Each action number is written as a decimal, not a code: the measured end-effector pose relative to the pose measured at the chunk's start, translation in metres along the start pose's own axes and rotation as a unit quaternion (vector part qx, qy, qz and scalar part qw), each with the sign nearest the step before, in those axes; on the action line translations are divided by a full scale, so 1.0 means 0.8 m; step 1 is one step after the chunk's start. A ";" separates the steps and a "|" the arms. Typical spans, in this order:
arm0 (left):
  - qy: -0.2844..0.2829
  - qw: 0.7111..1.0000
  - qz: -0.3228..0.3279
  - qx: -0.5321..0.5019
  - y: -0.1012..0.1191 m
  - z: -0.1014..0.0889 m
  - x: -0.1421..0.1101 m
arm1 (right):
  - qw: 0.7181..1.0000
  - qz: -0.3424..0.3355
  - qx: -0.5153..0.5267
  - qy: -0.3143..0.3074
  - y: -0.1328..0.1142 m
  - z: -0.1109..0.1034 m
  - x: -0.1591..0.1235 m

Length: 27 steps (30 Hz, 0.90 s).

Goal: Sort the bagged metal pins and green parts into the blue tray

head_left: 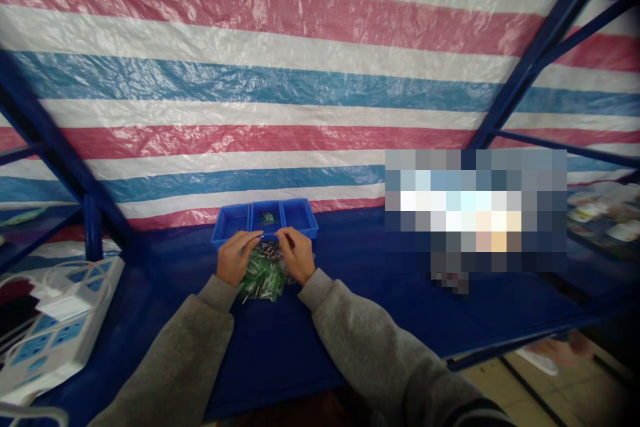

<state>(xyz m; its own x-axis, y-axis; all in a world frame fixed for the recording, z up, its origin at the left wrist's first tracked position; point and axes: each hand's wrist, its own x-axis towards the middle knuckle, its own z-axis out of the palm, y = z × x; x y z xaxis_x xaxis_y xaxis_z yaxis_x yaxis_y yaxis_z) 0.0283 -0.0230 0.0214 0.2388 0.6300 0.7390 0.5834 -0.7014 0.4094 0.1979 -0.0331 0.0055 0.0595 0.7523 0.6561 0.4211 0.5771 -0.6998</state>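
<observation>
My left hand and my right hand are both closed in a pinch, their fingertips facing each other across a short gap. A thin pale piece, too small to name, spans the gap between them. Under and between the hands lies a pile of small green and clear pieces, with dark thin pieces at its far side. Just beyond the fingertips stands a blue three-compartment bin. Its middle compartment contains some small dark-green pieces; my hands hide part of its front wall.
A white power strip with a plugged-in white adapter and cables lies at the left. Blue metal posts frame the blue table. A striped sheet hangs behind. A pixelated patch hides the right side.
</observation>
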 end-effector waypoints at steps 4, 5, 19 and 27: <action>0.021 0.998 -0.059 -0.007 0.002 0.000 -0.001 | 1.000 -0.012 0.008 -0.022 -0.001 0.000 -0.001; 0.023 0.998 -0.066 -0.010 0.003 0.000 -0.001 | 0.999 -0.020 0.013 -0.033 -0.001 0.000 -0.001; -0.010 0.988 -0.122 -0.097 0.011 -0.001 -0.001 | 0.995 -0.048 0.023 -0.089 0.002 0.006 -0.004; 0.014 0.968 -0.179 -0.178 0.011 -0.001 0.002 | 0.996 -0.040 0.009 -0.076 0.001 0.005 -0.002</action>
<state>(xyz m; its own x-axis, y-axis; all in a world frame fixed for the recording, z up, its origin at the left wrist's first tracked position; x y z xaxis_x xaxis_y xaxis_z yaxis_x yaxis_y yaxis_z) 0.0336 -0.0285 0.0268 0.0472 0.8478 0.5282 0.3200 -0.5138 0.7960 0.1947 -0.0329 0.0026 -0.1129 0.7420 0.6608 0.4023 0.6422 -0.6525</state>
